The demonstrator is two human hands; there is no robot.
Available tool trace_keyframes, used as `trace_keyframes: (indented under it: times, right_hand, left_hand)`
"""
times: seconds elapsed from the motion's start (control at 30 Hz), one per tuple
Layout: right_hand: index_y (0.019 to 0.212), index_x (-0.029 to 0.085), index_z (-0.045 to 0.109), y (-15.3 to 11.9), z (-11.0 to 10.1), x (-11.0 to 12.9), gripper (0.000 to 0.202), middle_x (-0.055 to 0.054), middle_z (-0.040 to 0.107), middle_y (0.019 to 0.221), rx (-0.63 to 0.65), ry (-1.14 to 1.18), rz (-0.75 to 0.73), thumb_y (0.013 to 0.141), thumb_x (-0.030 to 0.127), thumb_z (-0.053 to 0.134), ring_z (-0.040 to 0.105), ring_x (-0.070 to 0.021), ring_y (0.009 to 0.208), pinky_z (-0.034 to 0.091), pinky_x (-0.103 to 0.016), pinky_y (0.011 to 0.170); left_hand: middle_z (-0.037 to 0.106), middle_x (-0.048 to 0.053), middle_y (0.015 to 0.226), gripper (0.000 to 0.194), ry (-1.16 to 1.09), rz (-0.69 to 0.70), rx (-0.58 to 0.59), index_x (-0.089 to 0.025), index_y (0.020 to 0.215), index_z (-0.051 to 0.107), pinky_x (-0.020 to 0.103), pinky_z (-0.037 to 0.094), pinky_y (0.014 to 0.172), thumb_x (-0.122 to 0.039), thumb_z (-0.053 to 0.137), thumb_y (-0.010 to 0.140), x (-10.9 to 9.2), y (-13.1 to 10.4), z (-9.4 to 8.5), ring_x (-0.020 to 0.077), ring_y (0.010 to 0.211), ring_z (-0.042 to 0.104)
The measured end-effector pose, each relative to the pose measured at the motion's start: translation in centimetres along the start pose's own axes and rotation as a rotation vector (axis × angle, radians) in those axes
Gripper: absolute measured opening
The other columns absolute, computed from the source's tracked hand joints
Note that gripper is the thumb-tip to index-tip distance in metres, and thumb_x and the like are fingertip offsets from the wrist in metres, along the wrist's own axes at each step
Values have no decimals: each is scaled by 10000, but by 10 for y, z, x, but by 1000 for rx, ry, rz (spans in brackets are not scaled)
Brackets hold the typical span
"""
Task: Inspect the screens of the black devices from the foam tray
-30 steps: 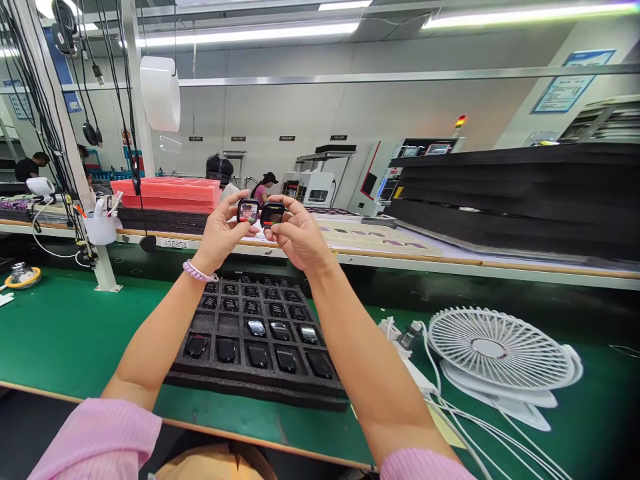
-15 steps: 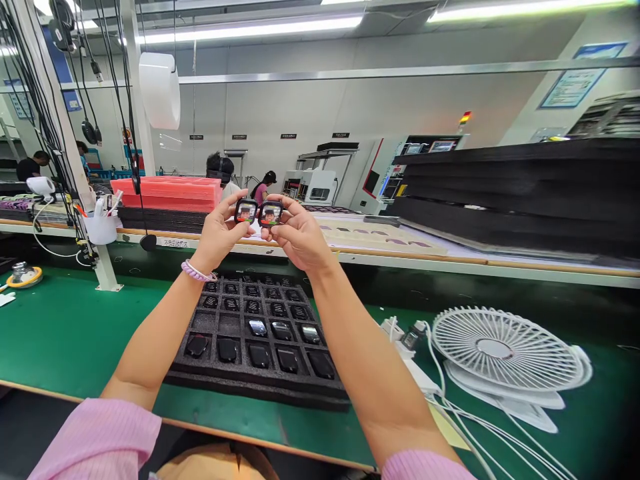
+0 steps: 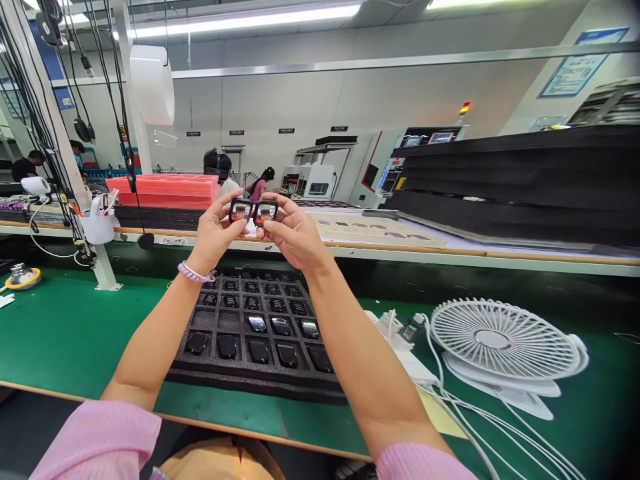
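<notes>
**Two watch bodies held up, tray partly filled**

Your left hand (image 3: 213, 233) pinches one small watch body (image 3: 241, 211) and your right hand (image 3: 295, 235) pinches a second watch body (image 3: 265, 212), fingers closed on their edges. You hold the pair side by side, nearly touching, raised above the far edge of the foam tray (image 3: 260, 383).

As a judgement, the work is midway: the tray's near row holds dark pieces, the next row three shiny ones beside an empty pocket at its left end, and the far rows look filled.

The tray sits on a green tabletop (image 3: 65, 333). A white desk fan (image 3: 497, 343) lies flat toward the right edge, with white cables (image 3: 480, 427) beside it. Beyond are stacked black foam trays (image 3: 515, 187), red trays (image 3: 167, 190) and other people at benches.
</notes>
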State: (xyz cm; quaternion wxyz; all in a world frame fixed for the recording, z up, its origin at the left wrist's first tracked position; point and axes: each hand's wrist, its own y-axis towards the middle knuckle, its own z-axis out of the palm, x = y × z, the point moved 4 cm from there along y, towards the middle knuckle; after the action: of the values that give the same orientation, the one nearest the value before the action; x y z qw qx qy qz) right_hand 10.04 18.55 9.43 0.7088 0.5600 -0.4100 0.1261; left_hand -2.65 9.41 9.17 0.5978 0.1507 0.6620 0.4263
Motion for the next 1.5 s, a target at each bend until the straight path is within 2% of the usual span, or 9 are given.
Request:
trace_keyframes:
  times: [0.17,0.37,0.5,0.67,0.9,1.2,1.33,1.43,1.5]
  right_hand:
    - [1191,244,529,-18,6,-6,570,5,626,930,-17,12,37,661,231,738,619,-158,678,530,-296,638]
    - [1171,229,561,-50,13,-29,536,22,641,836,-58,137,98,659,169,706,617,-143,649,504,-257,599]
    - [1174,219,565,-68,14,-49,495,9,637,834,-103,160,160,718,257,754,614,-154,619,510,-283,582]
    - [1168,226,575,-78,14,-63,474,2,618,850,-111,142,205,774,384,787,605,-159,601,514,-306,570]
    - [1157,233,582,-80,14,-61,477,5,628,850,-113,134,208,739,333,789,605,-159,601,513,-303,577]
    - [1118,217,602,-82,13,-62,433,18,608,776,-153,76,178,778,398,798,557,-126,526,452,-265,514]
    - [1125,224,598,-81,14,-61,455,4,625,844,-154,69,187,740,355,803,565,-133,544,474,-285,529]
    - [1130,228,598,-81,18,-50,463,-13,652,889,-149,63,184,726,322,805,576,-142,564,496,-299,547]
    - [1124,239,608,-85,20,-33,434,-34,679,938,-148,61,168,751,327,813,588,-147,578,515,-306,558]
  left_hand:
    - [654,23,972,633,-3,-38,10,-233,1274,574,224,582,699,-274,811,689,1,-22,1,106,703,641]
    - [658,45,1010,610,27,-126,20,-203,1294,560,225,597,732,-276,784,731,10,-58,-2,106,724,654]
    - [651,40,972,568,47,-187,4,-180,1275,575,212,597,681,-298,772,755,21,-75,-5,91,680,644]
    - [667,31,940,478,74,-235,-50,-167,1188,622,170,568,580,-296,764,750,30,-85,-6,71,596,620]
    - [672,38,962,480,65,-258,-49,-169,1199,595,185,597,598,-307,734,761,30,-89,-5,91,610,659]
    - [673,36,933,430,37,-261,-39,-173,1179,605,194,609,579,-352,718,804,31,-92,-5,120,606,688]
    - [672,47,965,440,35,-258,-28,-171,1196,600,206,620,616,-352,714,812,32,-92,-4,124,633,694]
    - [672,47,981,442,31,-238,-10,-183,1211,597,223,629,640,-342,720,817,20,-93,-3,128,648,697]
    - [672,42,1008,427,25,-175,-32,-208,1211,601,241,639,675,-346,727,828,2,-97,-7,134,683,701]
